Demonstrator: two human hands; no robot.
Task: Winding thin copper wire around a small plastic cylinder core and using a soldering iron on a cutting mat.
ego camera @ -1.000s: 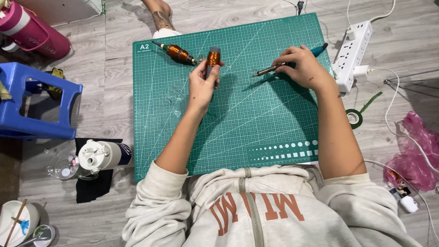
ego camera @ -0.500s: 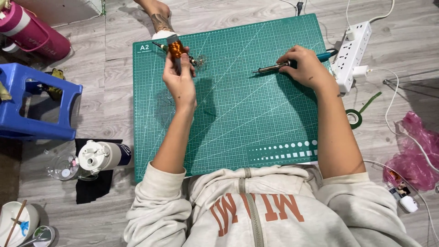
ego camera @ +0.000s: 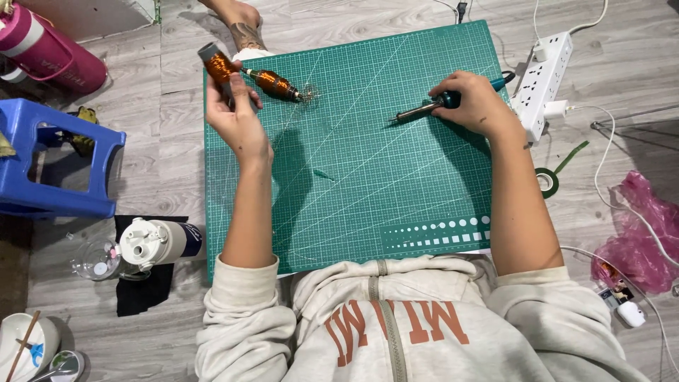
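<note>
- Head view: the copper wire coil point(ego camera: 216, 66) sits at the far-left corner of the green cutting mat point(ego camera: 368, 184), raised off the surface.
- Left hand point(ego camera: 237, 117): fingers closed around the lower end of the copper wire coil, palm turned up, forearm lying along the left side of the mat.
- Second copper coil point(ego camera: 276, 84): lies flat on the mat just right of the held coil, tilted, with thin loose wire strands at its right end. The two coils are close together; contact between them cannot be determined.
- Right hand point(ego camera: 475, 102): fingers clamped on the dark handle of the soldering iron point(ego camera: 424, 110), which rests on the far-right part of the mat with its metal tip pointing left.
- Hand spacing: the two hands are well apart, one at each far corner of the mat.
- Right of the mat: a white power strip point(ego camera: 543, 85) lies on the grey wood floor with a plug inserted; a roll of green tape point(ego camera: 546, 181) lies nearer, and a pink plastic bag point(ego camera: 640, 237) lies near the right edge.
- Left of the mat: a blue plastic stool point(ego camera: 56, 166), a pink bottle point(ego camera: 49, 53) in the far corner, and a white-capped bottle point(ego camera: 157, 242) lying on a black cloth.
- Far edge: a bare foot point(ego camera: 237, 21) rests on the floor beyond the mat.
</note>
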